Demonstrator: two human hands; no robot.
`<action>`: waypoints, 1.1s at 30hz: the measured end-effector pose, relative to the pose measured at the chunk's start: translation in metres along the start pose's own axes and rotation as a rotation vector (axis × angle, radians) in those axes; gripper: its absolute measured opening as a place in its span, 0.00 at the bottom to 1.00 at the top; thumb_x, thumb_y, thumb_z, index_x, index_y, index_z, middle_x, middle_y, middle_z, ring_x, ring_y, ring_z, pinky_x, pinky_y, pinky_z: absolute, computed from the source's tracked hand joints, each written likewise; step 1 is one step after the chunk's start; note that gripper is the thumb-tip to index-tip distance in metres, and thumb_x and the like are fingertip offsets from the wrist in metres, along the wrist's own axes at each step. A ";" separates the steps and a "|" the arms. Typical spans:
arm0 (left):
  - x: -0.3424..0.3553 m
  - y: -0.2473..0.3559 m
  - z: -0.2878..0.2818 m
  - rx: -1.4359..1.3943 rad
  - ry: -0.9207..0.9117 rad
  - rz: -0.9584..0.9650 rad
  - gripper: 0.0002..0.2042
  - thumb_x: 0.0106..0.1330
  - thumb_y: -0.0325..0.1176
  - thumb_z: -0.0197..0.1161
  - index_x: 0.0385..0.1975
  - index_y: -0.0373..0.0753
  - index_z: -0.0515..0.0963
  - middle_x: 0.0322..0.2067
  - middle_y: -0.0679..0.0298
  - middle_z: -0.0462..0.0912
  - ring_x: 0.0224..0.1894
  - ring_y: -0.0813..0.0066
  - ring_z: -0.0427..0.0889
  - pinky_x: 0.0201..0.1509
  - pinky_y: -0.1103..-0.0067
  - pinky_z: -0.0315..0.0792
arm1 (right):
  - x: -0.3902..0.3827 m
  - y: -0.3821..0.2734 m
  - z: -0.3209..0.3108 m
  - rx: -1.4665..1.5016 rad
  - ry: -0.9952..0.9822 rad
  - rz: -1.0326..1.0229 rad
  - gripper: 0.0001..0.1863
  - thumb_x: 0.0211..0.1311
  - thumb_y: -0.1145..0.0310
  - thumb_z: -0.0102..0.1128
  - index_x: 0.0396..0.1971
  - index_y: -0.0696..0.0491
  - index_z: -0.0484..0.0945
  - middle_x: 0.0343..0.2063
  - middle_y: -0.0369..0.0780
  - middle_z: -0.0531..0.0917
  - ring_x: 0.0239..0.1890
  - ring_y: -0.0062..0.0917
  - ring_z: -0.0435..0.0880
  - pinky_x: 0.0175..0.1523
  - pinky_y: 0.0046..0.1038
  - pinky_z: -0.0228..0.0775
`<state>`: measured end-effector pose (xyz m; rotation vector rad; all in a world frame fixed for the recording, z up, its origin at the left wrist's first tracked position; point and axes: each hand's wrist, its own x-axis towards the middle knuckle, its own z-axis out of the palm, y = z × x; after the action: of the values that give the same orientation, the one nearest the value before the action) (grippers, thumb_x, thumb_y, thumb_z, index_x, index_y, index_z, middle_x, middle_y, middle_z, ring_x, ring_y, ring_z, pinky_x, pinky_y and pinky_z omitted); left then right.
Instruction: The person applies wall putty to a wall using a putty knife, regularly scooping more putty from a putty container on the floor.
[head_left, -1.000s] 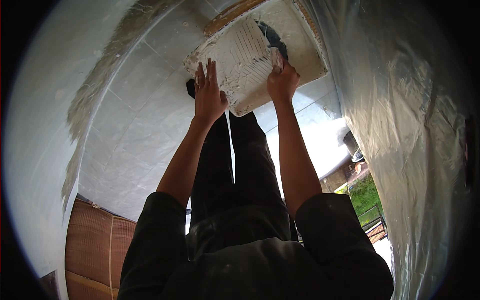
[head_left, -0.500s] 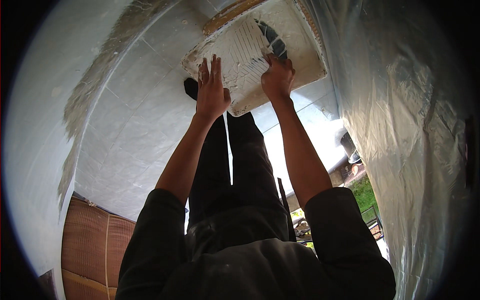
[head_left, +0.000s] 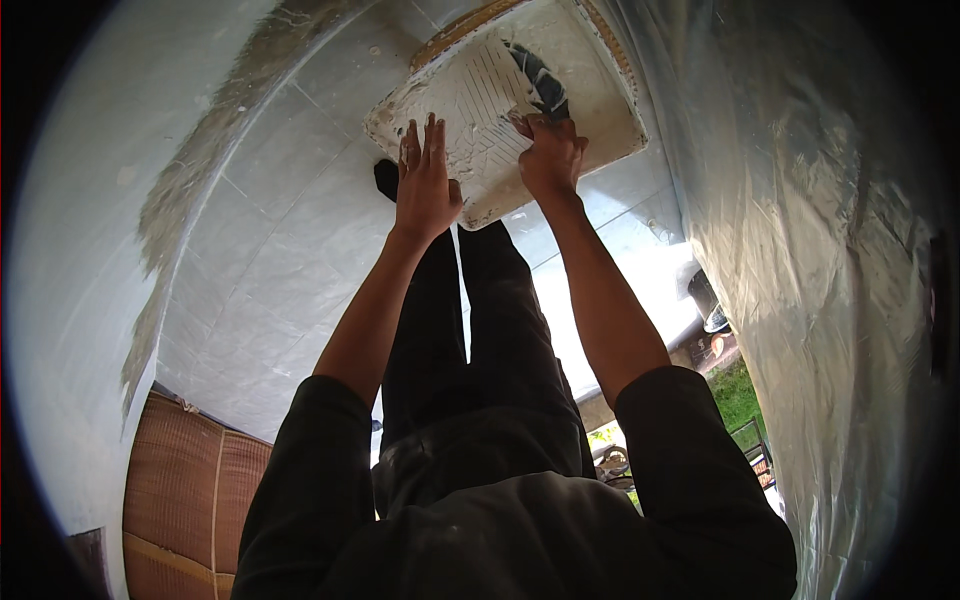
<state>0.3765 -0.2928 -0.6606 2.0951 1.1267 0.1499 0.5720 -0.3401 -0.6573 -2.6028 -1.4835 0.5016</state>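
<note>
A shallow paint tray (head_left: pixel 600 145), smeared with white paint and ribbed in its middle, lies in front of me at the top of the view. Flat at its left edge is my left hand (head_left: pixel 428 190), fingers stretched forward with white paint on the tips; it grips nothing. My right hand (head_left: pixel 552 160) is closed over the tray, at the near end of a long dark object streaked with white (head_left: pixel 540 80). Its kind is unclear, and the fingers hide where the two meet.
Clear plastic sheeting (head_left: pixel 820 250) hangs along the right. A pale wall (head_left: pixel 80 250) with a rough grey strip rises on the left, above grey floor tiles (head_left: pixel 270 210). A brown woven panel (head_left: pixel 170 480) stands at lower left. Behind the tray shows an orange-brown rim (head_left: pixel 455 35).
My right hand has shifted slightly left and down over the tray. My left hand stays at the tray's edge, and the whole view has moved a little.
</note>
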 end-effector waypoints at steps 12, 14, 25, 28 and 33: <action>-0.028 0.056 -0.099 0.075 0.162 -0.041 0.44 0.53 0.17 0.53 0.75 0.32 0.48 0.75 0.44 0.52 0.78 0.40 0.45 0.80 0.51 0.43 | -0.028 0.031 -0.037 1.193 -0.536 0.316 0.21 0.61 0.74 0.65 0.55 0.54 0.83 0.47 0.40 0.87 0.51 0.28 0.85 0.56 0.31 0.75; -0.032 0.070 -0.117 0.083 0.225 -0.022 0.43 0.53 0.17 0.52 0.75 0.33 0.49 0.75 0.44 0.52 0.79 0.40 0.44 0.80 0.51 0.43 | -0.031 0.033 -0.066 1.273 -0.612 0.346 0.21 0.62 0.75 0.65 0.57 0.55 0.81 0.47 0.38 0.86 0.51 0.26 0.84 0.56 0.31 0.75; -0.049 0.146 -0.238 0.137 0.485 -0.001 0.42 0.54 0.18 0.51 0.75 0.35 0.51 0.76 0.46 0.52 0.79 0.43 0.43 0.80 0.53 0.43 | -0.038 -0.030 -0.201 1.882 -0.781 0.196 0.26 0.67 0.77 0.62 0.64 0.54 0.69 0.55 0.39 0.80 0.57 0.30 0.81 0.61 0.38 0.75; -0.053 0.158 -0.264 0.110 0.605 0.057 0.42 0.53 0.18 0.51 0.75 0.35 0.51 0.76 0.46 0.53 0.79 0.43 0.43 0.80 0.53 0.43 | -0.033 -0.054 -0.238 1.951 -0.764 0.089 0.26 0.67 0.77 0.61 0.64 0.54 0.69 0.55 0.39 0.80 0.57 0.31 0.81 0.62 0.39 0.75; -0.057 0.162 -0.316 0.121 0.712 0.092 0.43 0.53 0.18 0.51 0.75 0.35 0.51 0.76 0.46 0.54 0.79 0.42 0.44 0.80 0.53 0.44 | -0.016 -0.115 -0.298 1.979 -0.731 -0.087 0.23 0.66 0.78 0.62 0.61 0.56 0.72 0.54 0.39 0.81 0.57 0.31 0.81 0.63 0.38 0.74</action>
<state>0.3188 -0.2166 -0.3138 2.2638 1.4594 0.9511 0.5703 -0.2723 -0.3445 -0.7287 -0.3551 1.7159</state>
